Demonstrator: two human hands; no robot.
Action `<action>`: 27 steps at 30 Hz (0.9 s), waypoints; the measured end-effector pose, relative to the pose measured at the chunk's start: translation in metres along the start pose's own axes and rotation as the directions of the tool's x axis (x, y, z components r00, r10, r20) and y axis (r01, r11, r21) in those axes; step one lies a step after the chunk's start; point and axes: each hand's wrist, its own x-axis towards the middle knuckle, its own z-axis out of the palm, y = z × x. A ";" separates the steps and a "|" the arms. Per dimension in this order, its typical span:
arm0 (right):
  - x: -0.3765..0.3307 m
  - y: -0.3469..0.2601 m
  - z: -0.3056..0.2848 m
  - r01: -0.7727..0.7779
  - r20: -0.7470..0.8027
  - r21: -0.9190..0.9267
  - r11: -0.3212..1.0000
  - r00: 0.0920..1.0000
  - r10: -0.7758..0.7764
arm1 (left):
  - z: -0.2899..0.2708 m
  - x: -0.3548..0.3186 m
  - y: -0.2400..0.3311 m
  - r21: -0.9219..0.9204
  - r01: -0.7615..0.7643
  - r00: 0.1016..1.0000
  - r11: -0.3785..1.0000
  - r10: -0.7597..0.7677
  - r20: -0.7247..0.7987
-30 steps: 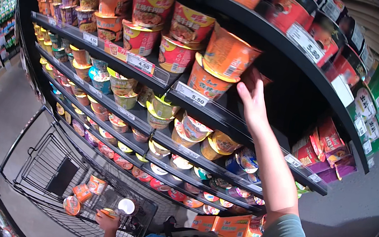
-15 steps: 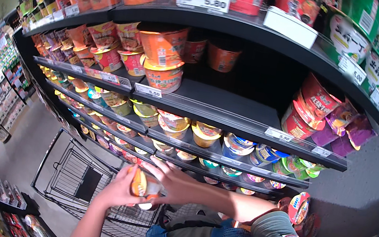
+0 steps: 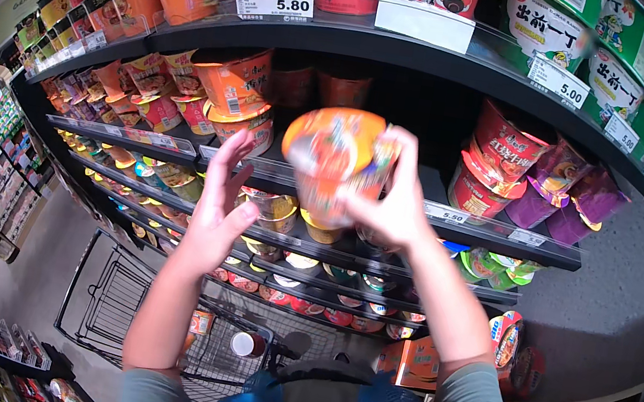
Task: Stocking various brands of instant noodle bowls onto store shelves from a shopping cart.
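Observation:
My right hand (image 3: 403,197) grips an orange instant noodle bucket (image 3: 328,170) from its right side, thumb across the front. The bucket is held upright with its printed lid up, in front of a shelf (image 3: 417,184), and is a little smeared by motion. To the left of it, my left hand (image 3: 222,206) is raised with fingers apart and nothing in it. On that shelf, stacked orange noodle buckets (image 3: 233,84) stand behind my left hand. Red noodle buckets (image 3: 509,138) are stacked to the right of my right hand. Between the stacks, the bucket and hand hide part of the shelf.
Below stands a wire shopping cart (image 3: 101,292) holding a white-topped cup (image 3: 247,345) and a small orange package (image 3: 201,323). An orange carton (image 3: 418,364) is beside my right arm. An upper shelf (image 3: 322,39) overhangs with green buckets (image 3: 548,25); lower shelves hold more cups.
Both hands have risen from low above the cart to the shelf. The bucket has come up in my right hand, and my left hand is now apart from it. The view has shifted.

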 end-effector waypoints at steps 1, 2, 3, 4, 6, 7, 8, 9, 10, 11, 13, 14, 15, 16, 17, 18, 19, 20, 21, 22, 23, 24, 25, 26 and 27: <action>0.019 0.001 -0.007 -0.048 -0.059 -0.045 0.998 0.997 0.045 | 0.002 -0.008 -0.015 -0.043 -0.018 0.995 0.999 0.014 -0.095; 0.039 0.004 -0.008 -0.097 -0.106 -0.078 0.992 0.990 0.089 | 0.001 -0.023 -0.032 -0.112 -0.030 0.985 0.993 0.010 -0.174; 0.060 0.014 -0.018 -0.139 -0.149 -0.159 0.977 0.982 0.115 | 0.004 -0.037 -0.051 -0.147 -0.021 0.980 0.989 -0.009 -0.199; 0.081 0.030 -0.023 -0.179 -0.186 -0.231 0.956 0.973 0.137 | 0.005 -0.056 -0.068 -0.175 -0.012 0.973 0.985 -0.029 -0.230; 0.113 0.059 -0.025 0.002 -0.233 -0.158 0.987 0.972 -0.039 | 0.003 -0.100 -0.104 -0.187 0.110 0.964 0.976 -0.151 -0.220; 0.137 0.068 -0.028 0.045 -0.268 -0.237 0.970 0.957 -0.110 | 0.006 -0.124 -0.118 -0.242 0.161 0.929 0.957 -0.230 -0.290; 0.154 0.076 -0.025 0.070 -0.252 -0.162 0.984 0.961 -0.110 | 0.008 -0.153 -0.133 -0.301 0.205 0.881 0.931 -0.310 -0.359; 0.170 0.079 -0.025 0.139 -0.144 -0.120 0.983 0.977 -0.156 | 0.006 -0.183 -0.151 -0.281 0.258 0.849 0.924 -0.356 -0.390; 0.183 0.081 -0.027 0.201 -0.039 -0.072 0.977 0.978 -0.204 | 0.004 -0.214 -0.168 -0.264 0.313 0.814 0.912 -0.401 -0.421; 0.195 0.085 -0.026 0.205 -0.026 -0.060 0.977 0.978 -0.207 | 0.000 -0.244 -0.179 -0.207 0.336 0.813 0.919 -0.394 -0.429; 0.217 0.091 -0.025 0.322 0.011 -0.587 0.743 0.921 -0.390 | -0.011 -0.303 -0.204 -0.146 0.405 0.777 0.902 -0.424 -0.465; 0.223 0.098 -0.019 0.329 0.018 -0.581 0.744 0.920 -0.392 | -0.018 -0.327 -0.213 -0.146 0.452 0.741 0.880 -0.462 -0.488; 0.224 0.108 -0.024 0.343 0.011 -0.606 0.718 0.906 -0.424 | -0.021 -0.343 -0.209 -0.173 0.492 0.690 0.853 -0.503 -0.520; 0.228 0.116 -0.028 0.354 0.002 -0.632 0.689 0.890 -0.456 | -0.025 -0.357 -0.205 -0.201 0.529 0.639 0.825 -0.542 -0.545; 0.240 0.120 -0.031 0.364 -0.008 -0.658 0.659 0.872 -0.489 | -0.034 -0.382 -0.217 -0.170 0.557 0.614 0.813 -0.541 -0.575; 0.243 0.128 -0.034 0.376 -0.013 -0.679 0.631 0.853 -0.522 | -0.040 -0.408 -0.231 -0.126 0.565 0.605 0.815 -0.513 -0.609; 0.251 0.133 -0.039 0.378 -0.021 -0.708 0.596 0.833 -0.553 | -0.042 -0.418 -0.231 -0.090 0.602 0.578 0.793 -0.511 -0.636; 0.269 0.137 -0.041 0.379 -0.029 -0.735 0.563 0.812 -0.583 | -0.043 -0.428 -0.230 -0.055 0.640 0.550 0.766 -0.507 -0.663; 0.273 0.143 -0.046 0.377 -0.035 -0.760 0.530 0.790 -0.612 | -0.043 -0.438 -0.228 -0.059 0.641 0.546 0.765 -0.509 -0.665; 0.276 0.153 -0.042 0.382 -0.037 -0.775 0.503 0.767 -0.640 | -0.042 -0.450 -0.225 -0.020 0.670 0.527 0.742 -0.494 -0.691; 0.278 0.167 -0.045 0.373 -0.032 -0.803 0.466 0.753 -0.658 | -0.043 -0.461 -0.230 0.009 0.703 0.513 0.711 -0.498 -0.700; 0.278 0.183 -0.049 0.363 -0.023 -0.827 0.429 0.740 -0.672 | -0.047 -0.468 -0.239 -0.009 0.714 0.499 0.700 -0.518 -0.695; 0.266 0.196 -0.062 0.377 -0.007 -0.832 0.407 0.726 -0.687 | -0.052 -0.491 -0.254 0.031 0.691 0.515 0.722 -0.461 -0.723; 0.271 0.221 -0.045 0.390 0.011 -0.836 0.386 0.716 -0.698 | -0.055 -0.515 -0.267 0.070 0.672 0.525 0.737 -0.408 -0.747; 0.275 0.220 -0.037 0.397 -0.030 -0.688 0.607 0.821 -0.571 | -0.057 -0.537 -0.273 0.035 0.722 0.447 0.691 -0.427 -0.786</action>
